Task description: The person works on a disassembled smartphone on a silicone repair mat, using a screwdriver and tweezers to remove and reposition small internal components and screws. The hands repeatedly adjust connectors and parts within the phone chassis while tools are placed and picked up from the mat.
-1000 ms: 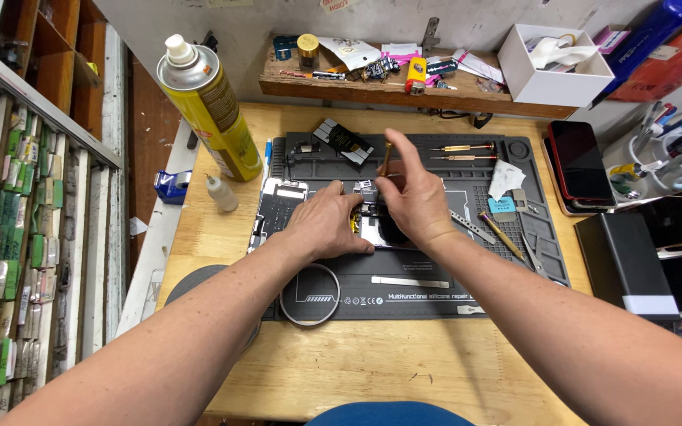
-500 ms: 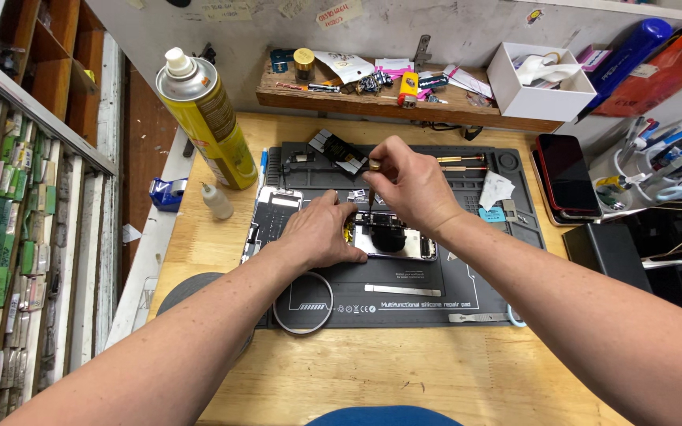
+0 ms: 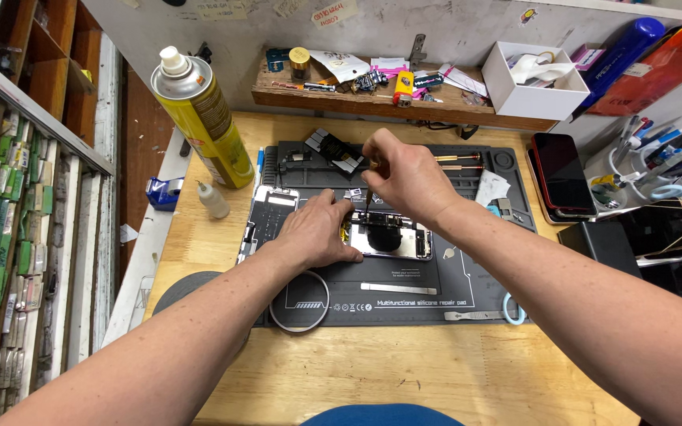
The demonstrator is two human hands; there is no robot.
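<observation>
An opened phone (image 3: 388,237) lies on a dark grey repair mat (image 3: 404,292) on the wooden bench. My left hand (image 3: 317,233) rests on the phone's left end and pins it down. Above the phone, my right hand (image 3: 404,177) pinches a thin screwdriver (image 3: 369,193) whose tip points down into the phone's insides. A separated phone screen (image 3: 266,217) sits on the mat to the left of my left hand.
A tall yellow spray can (image 3: 203,118) and a small white bottle (image 3: 213,201) stand at the left. Another phone (image 3: 563,173) lies right of the mat, with a white box (image 3: 534,83) behind it. A wooden shelf (image 3: 388,106) holds small parts.
The view has shifted slightly. My right hand has lowered the screwdriver towards the phone, while my left hand keeps its hold.
</observation>
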